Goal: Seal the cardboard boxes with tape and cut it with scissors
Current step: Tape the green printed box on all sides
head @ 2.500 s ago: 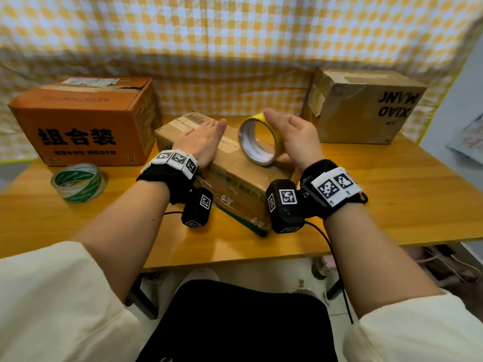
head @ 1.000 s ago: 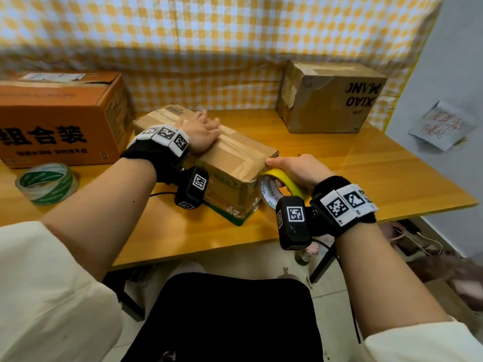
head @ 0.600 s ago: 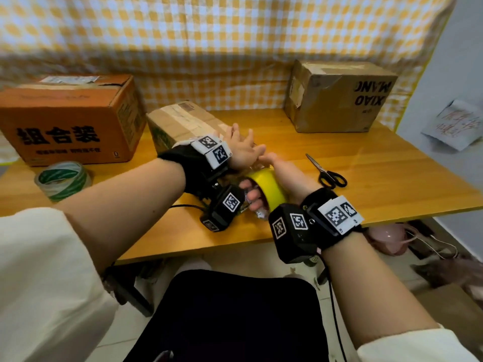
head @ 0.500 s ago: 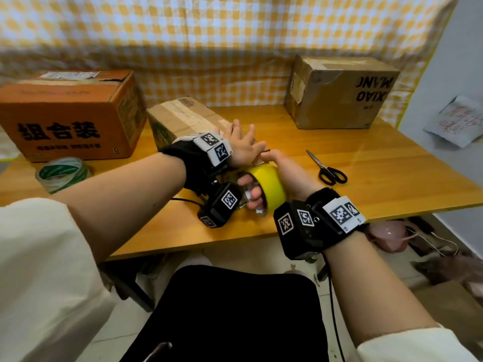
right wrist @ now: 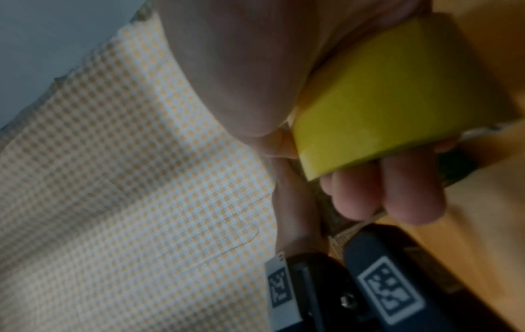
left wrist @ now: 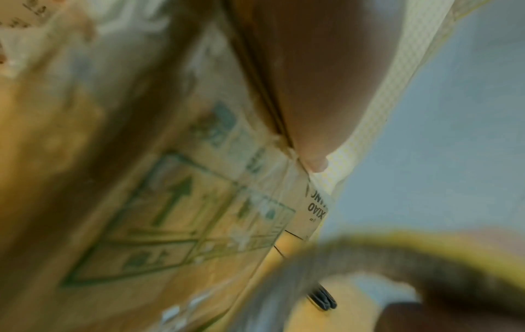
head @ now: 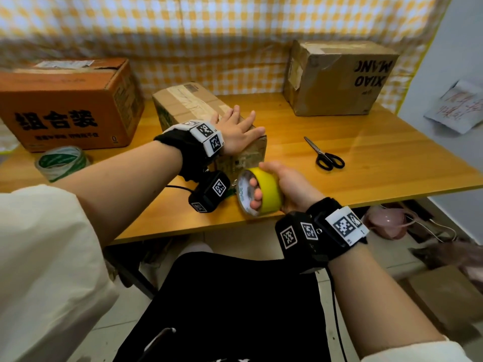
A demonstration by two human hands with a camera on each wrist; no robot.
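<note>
A small cardboard box (head: 188, 100) lies angled in the middle of the wooden table (head: 379, 163). My left hand (head: 239, 128) lies flat on its near top end, fingers spread. My right hand (head: 285, 184) grips a yellow tape roll (head: 265, 190) just below the box's near end face, fingers hooked through the core. In the right wrist view the yellow tape roll (right wrist: 397, 96) fills the palm, fingers (right wrist: 397, 197) curled under it. The left wrist view shows the box side (left wrist: 176, 213) with green print, blurred. Black-handled scissors (head: 325, 155) lie on the table to the right.
An orange carton (head: 68, 105) stands at the back left, with a green-and-white tape roll (head: 61, 163) in front of it. A brown box (head: 337, 79) printed XIAO MANG stands at the back right. A checked cloth (head: 209, 35) hangs behind the table.
The right hand drew the yellow roll along the box top and down over its near end. The left hand slid along the top to the near end. The scissors came into view.
</note>
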